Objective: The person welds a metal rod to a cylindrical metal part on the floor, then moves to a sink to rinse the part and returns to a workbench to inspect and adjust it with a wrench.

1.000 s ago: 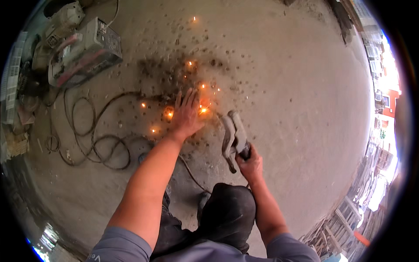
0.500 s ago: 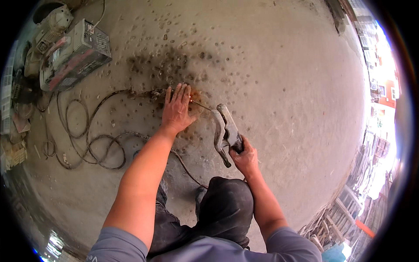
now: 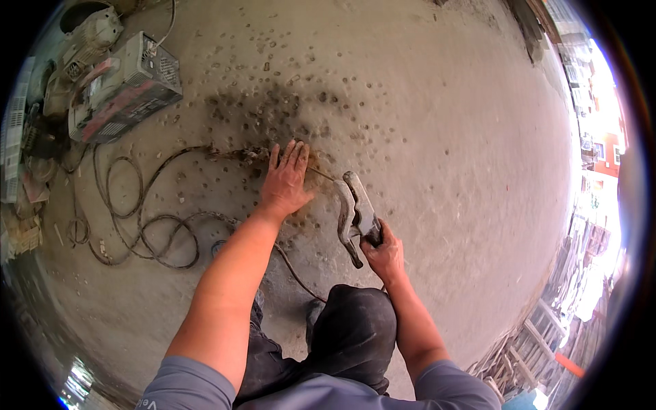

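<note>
Grey metal clamp (image 3: pixel 363 208) juts toward eleven o'clock from the right hand (image 3: pixel 385 253), whose fingers wrap its end; its thin rod (image 3: pixel 321 173) points to ten, near the left hand (image 3: pixel 285 184), fingers outstretched.

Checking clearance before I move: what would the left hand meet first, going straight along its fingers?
Likely the dark, spotted patch of floor; no separate object shows ahead of the left hand, though the hand's height over it is unclear.
</note>
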Demonstrator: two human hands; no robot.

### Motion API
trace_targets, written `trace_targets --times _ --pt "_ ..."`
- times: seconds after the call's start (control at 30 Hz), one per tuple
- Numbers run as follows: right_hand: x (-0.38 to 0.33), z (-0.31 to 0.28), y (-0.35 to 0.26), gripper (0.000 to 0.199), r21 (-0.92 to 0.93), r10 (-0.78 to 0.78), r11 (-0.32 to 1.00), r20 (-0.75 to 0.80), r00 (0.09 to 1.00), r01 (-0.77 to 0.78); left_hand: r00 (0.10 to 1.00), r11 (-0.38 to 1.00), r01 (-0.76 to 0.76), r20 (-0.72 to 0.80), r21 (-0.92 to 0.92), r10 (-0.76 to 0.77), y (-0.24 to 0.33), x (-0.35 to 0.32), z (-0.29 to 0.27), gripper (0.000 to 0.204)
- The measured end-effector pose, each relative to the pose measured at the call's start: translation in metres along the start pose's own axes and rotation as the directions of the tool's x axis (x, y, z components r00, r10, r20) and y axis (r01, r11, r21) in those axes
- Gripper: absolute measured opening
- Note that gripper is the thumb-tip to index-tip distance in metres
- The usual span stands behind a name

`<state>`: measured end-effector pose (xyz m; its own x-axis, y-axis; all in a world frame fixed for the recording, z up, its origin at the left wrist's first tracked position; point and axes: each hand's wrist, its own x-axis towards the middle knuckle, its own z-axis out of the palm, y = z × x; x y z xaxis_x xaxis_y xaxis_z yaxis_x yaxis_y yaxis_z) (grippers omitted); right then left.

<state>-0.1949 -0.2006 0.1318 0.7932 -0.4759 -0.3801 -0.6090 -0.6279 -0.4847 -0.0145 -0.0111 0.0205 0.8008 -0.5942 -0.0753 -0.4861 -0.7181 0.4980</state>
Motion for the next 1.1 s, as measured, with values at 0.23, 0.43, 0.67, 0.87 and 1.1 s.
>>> trace_targets --times 0.23,0.43,0.67,0.87,1.1 --pt "0.001 0.002 0.002 0.052 -0.001 0.03 1.0 0.022 0.999 -0.03 0.999 0.999 -0.042 0.008 0.032 0.041 -0.001 0.0 0.008 0.114" --pt "0.001 0.002 0.004 0.053 0.03 0.033 0.999 0.006 0.999 -0.034 0.998 0.997 -0.049 0.035 0.057 0.047 0.001 0.001 0.007 0.115" --pt "0.004 0.0 0.001 0.053 -0.011 0.017 1.0 0.019 1.0 -0.017 0.998 0.997 -0.045 0.057 0.068 0.041 0.004 0.0 0.003 0.114" --pt "0.002 0.002 0.003 0.054 0.036 0.021 0.999 -0.02 1.0 -0.02 0.998 0.997 -0.042 0.052 0.07 0.039 0.003 0.0 0.003 0.113" --pt "-0.002 -0.005 -0.002 0.051 0.058 0.033 0.998 -0.045 0.998 -0.03 0.999 0.996 -0.043 0.026 0.077 0.041 0.0 -0.001 0.012 0.11"
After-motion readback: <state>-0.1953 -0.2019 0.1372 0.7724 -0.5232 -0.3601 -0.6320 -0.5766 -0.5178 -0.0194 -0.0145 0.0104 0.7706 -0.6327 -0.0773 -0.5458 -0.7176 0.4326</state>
